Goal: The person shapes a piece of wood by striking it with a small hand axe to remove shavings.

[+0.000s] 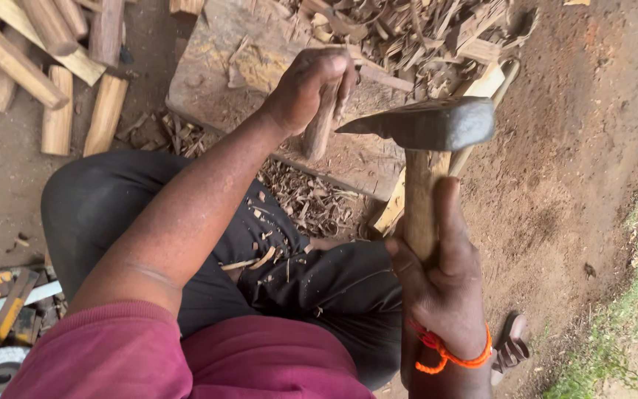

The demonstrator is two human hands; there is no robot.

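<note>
On chopping block (208, 81): left hand (311, 85) fisted around upright wood peg (320, 125). Right hand (441, 277) grips raised hatchet (426, 125) handle. Chip pile (407, 33) behind, split sticks (53, 66) left, shavings on lap.

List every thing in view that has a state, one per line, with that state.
left hand: closed around the wooden piece
wooden piece: held upright, lower end on the block
right hand: gripping the axe handle
axe: raised, head above the block, edge pointing toward the wooden piece
wooden block: lying flat on the ground, top scarred
cut sticks: lying loose on the ground
wood chips: piled behind the block
</note>
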